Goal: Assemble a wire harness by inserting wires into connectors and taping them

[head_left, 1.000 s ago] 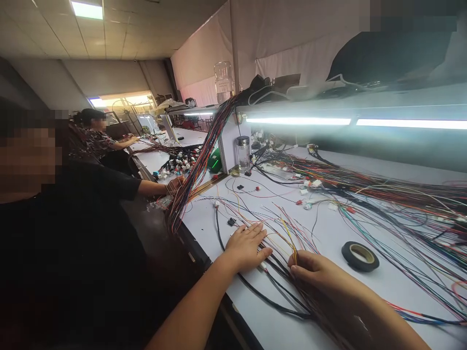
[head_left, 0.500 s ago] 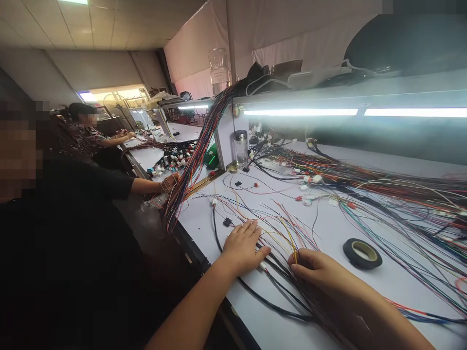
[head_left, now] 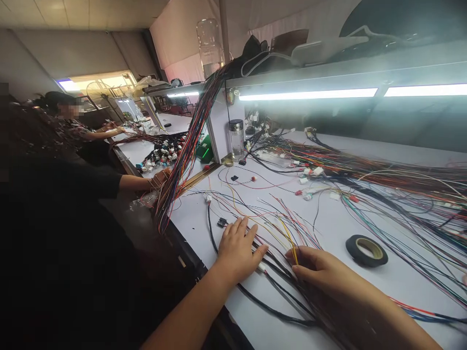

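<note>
With right hand, pinched yellow wires between thumb and finger; with left hand spread flat, rested over dark wires on table.

Room left of tape roll; wires crowd beyond.

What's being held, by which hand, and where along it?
Yellow wires, in the right hand, pinched between the fingers below their loose upper ends. Left hand lies spread over other wires; no grip visible.
</note>
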Available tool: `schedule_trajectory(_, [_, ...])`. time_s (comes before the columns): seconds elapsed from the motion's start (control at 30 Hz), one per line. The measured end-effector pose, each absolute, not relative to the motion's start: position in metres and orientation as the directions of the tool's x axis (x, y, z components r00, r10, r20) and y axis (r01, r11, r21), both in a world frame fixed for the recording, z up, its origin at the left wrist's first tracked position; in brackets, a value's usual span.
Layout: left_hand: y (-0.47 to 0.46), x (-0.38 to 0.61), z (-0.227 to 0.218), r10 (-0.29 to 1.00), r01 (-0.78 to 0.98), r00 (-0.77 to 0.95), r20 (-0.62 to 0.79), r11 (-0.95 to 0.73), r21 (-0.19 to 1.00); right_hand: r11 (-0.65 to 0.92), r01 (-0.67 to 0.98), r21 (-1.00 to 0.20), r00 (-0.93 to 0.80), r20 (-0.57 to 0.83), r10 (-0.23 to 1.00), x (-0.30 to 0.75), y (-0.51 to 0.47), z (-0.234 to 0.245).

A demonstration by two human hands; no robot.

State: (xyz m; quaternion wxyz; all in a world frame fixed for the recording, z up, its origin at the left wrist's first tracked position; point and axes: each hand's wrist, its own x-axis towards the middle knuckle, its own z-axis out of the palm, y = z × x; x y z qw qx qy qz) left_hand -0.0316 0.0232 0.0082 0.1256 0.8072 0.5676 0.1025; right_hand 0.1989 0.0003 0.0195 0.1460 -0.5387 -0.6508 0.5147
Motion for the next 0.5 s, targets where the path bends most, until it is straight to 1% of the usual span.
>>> schedule_trajectory(0.07, [0.024,-0.032,0.009,0.936,0.883,0.347,0.061,-0.348,0.315,-0.105,0.59,-0.801,-0.337,-0.362,0.869,0.198,0.002,0.016])
schedule_trajectory(0.17, [0.025,-0.031,0.011,0.907,0.861,0.387,0.166,-0.42,0.286,-0.097,0.633,-0.768,-0.283,-0.346,0.895,0.194,0.002,0.01])
schedule_trajectory(0.23, [0.025,-0.03,0.014,0.874,0.832,0.429,0.227,-0.48,0.278,-0.078,0.65,-0.756,-0.272,-0.328,0.905,0.193,0.0,0.011])
schedule_trajectory(0.3, [0.021,-0.028,0.019,0.828,0.777,0.492,0.268,-0.557,0.294,-0.073,0.642,-0.763,-0.29,-0.33,0.899,0.193,-0.003,0.015])
schedule_trajectory(0.4, [0.007,-0.025,0.028,0.726,0.638,0.635,0.263,-0.685,0.35,-0.082,0.594,-0.8,-0.281,-0.301,0.911,0.197,-0.005,0.032])
schedule_trajectory(0.5, [-0.013,-0.024,0.033,0.637,0.545,0.738,0.222,-0.757,0.361,-0.059,0.627,-0.777,-0.173,-0.213,0.962,0.205,-0.008,0.053])
